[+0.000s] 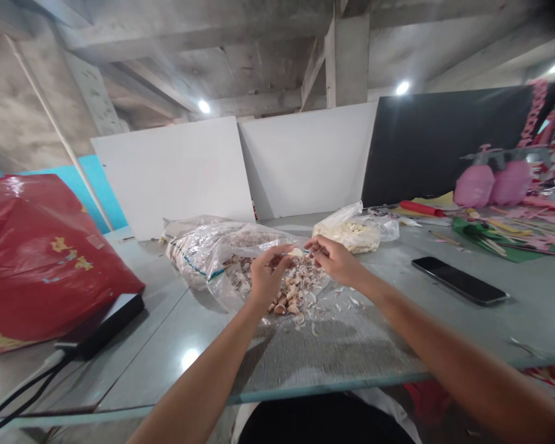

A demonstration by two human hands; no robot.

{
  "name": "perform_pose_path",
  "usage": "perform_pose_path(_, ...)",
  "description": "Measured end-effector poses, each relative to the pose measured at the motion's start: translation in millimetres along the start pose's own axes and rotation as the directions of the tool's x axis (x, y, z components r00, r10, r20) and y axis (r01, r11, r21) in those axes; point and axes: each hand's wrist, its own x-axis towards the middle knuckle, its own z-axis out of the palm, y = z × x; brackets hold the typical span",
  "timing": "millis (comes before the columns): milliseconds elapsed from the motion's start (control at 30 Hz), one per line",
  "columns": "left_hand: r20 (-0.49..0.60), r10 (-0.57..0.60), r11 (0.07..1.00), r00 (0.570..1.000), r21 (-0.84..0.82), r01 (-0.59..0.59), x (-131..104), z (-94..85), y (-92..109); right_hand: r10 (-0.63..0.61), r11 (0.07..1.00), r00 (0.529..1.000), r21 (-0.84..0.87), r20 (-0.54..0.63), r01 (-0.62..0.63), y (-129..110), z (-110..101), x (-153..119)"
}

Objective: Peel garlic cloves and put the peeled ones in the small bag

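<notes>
Between my hands is a pale garlic clove (296,252), pinched by the fingertips of my left hand (269,269). Close on its right, my right hand (330,256) has its fingers bent and pressed together; whatever they hold is too small to make out. Beneath both hands lies a heap of unpeeled garlic cloves (290,296) with loose skins around it. The heap spills from a large clear plastic bag (213,246) on the left. Behind my right hand rests a smaller clear bag of peeled cloves (358,234).
A black phone (460,280) lies on the grey table (166,345) at the right. Pink spray bottles (474,185), a red roll (420,208) and green paper (490,243) are farther back. At the left are a red bag (50,259) and a black box (106,327) with cables.
</notes>
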Motion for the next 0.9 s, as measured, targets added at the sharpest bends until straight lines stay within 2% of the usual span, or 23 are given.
perform_pose_path(100,0.007,0.015,1.0,1.0,0.027,-0.015,-0.4,-0.4,0.0,-0.01,0.994,1.0,0.112,0.006,0.009,0.4,3.0,0.0)
perform_pose_path(167,0.021,0.03,0.997,0.999,0.075,-0.031,-0.3,-1.2,-0.3,-0.041,0.988,0.999,0.148,-0.036,0.046,-1.5,4.9,-0.8)
perform_pose_path(267,0.049,0.065,0.981,0.997,0.18,-0.073,0.5,-3.2,-1.1,-0.14,0.981,0.984,0.116,-0.112,0.153,-6.3,6.3,-1.6)
perform_pose_path(400,0.118,0.124,0.954,0.985,0.26,-0.151,1.5,-5.6,-0.6,-0.206,0.974,0.977,0.085,-0.061,0.211,-8.8,5.9,-0.3)
perform_pose_path(633,0.194,0.232,0.934,0.953,0.23,-0.274,1.9,-5.8,2.4,-0.2,0.979,0.98,0.029,-0.014,0.2,-4.8,5.6,0.2)
perform_pose_path(900,0.163,0.25,0.942,0.954,0.185,-0.278,0.7,-4.0,3.8,-0.248,0.969,0.967,0.007,-0.062,0.249,-6.4,6.8,-2.1)
